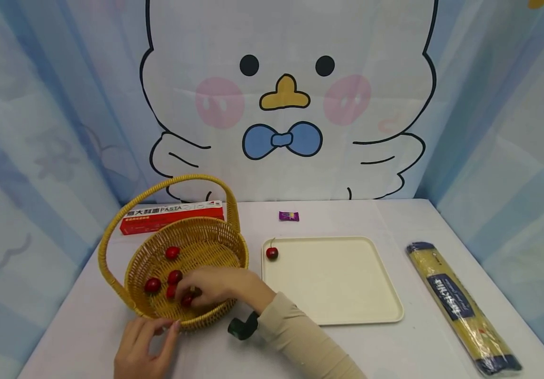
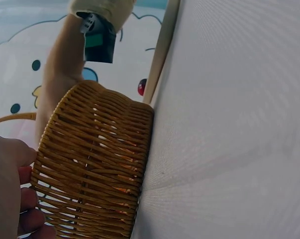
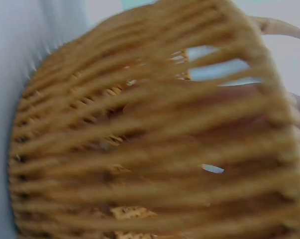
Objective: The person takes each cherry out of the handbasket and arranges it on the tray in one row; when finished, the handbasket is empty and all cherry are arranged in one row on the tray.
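A yellow wicker basket [image 1: 224,231] with a tall handle stands at the left of the table, several red cherries [image 1: 152,285] inside it. My right hand [image 1: 217,284] reaches over its right rim, thumb and fingertips around a cherry [image 1: 187,300] near the bottom. In the right wrist view the basket wall [image 3: 154,114] covers most of that hand. My left hand [image 1: 144,347] holds the near rim, thumb and fingers at the edge; the left wrist view shows it beside the woven wall [image 2: 90,159]. One cherry [image 1: 272,253] lies on the cream tray [image 1: 333,284].
Behind the basket lies a red pasta box [image 1: 172,217]. A small purple packet [image 1: 288,216] is at the back of the table. The long bag of pasta [image 1: 461,308] lies at the right. A dark strap piece [image 1: 243,327] is by the right sleeve.
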{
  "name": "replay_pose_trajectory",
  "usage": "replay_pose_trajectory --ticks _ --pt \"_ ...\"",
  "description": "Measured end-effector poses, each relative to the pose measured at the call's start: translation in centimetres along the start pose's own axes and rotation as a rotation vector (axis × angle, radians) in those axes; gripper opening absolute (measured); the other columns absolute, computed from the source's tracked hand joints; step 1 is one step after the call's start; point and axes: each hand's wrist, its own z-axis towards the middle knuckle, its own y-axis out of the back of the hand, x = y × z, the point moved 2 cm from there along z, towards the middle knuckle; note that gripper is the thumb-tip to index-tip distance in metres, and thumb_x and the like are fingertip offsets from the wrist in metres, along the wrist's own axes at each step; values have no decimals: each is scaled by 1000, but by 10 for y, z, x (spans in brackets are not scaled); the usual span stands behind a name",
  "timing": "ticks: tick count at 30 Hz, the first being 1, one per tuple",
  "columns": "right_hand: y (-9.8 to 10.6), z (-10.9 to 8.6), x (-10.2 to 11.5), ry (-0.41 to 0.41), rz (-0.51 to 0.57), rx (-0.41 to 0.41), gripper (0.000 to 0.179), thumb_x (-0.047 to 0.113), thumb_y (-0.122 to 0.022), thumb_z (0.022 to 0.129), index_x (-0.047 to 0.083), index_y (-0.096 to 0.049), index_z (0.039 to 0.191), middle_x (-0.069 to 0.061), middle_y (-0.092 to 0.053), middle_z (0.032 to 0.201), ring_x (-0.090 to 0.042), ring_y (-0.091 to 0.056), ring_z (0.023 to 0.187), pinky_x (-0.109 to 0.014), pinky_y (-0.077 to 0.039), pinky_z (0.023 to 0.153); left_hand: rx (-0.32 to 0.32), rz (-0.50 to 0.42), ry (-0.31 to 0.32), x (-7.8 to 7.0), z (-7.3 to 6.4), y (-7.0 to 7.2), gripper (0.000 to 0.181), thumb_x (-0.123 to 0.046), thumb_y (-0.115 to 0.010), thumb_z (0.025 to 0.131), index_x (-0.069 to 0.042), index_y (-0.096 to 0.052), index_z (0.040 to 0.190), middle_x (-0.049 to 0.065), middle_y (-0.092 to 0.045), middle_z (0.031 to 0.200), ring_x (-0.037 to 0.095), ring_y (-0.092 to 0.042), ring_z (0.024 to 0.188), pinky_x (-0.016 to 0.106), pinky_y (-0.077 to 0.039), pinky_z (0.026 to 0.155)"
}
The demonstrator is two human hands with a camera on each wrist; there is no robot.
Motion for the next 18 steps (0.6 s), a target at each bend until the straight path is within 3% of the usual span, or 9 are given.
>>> replay_pose_trajectory --ticks 2,5,8,11,18 --pt "4 -6 -2 -16 -3 -29 29 18 -65 98 20 -66 127 9 -65 125 0 -58 115 -10 -44 99 -14 -13 -14 1 0 0 29 -33 -70 93 -6 -70 82 1 -57 76 10 -47 75 15 -39 68" --pt "10 -14 -4 -33 3 -77 30 19 -60 101 19 -63 130 6 -64 130 -3 -57 120 -14 -44 103 -14 -15 -19 0 0 0 32 -36 -66 95 -6 -70 82 1 -57 76 10 -47 75 15 -39 68" --pt "16 -20 -7 -42 24 -125 30 21 -58 102 18 -62 132 5 -63 131 -4 -57 121 -14 -44 104 1 6 -2 -2 0 1 14 -17 -80 82 -7 -69 82 1 -57 77 9 -46 76 15 -38 70" --pt "21 -27 -8 -54 33 -173 30 23 -57 103 18 -62 132 4 -63 131 -4 -57 119 -14 -45 103 14 29 14 -4 0 2 22 -3 -86 68 -7 -69 83 0 -58 78 9 -46 77 13 -37 71" --pt "30 -46 -11 -33 86 -272 32 21 -54 104 14 -59 135 1 -64 131 -8 -58 124 -18 -44 108 16 34 37 -8 1 3 26 -1 -88 65 -7 -69 82 1 -60 80 9 -47 77 12 -38 71"
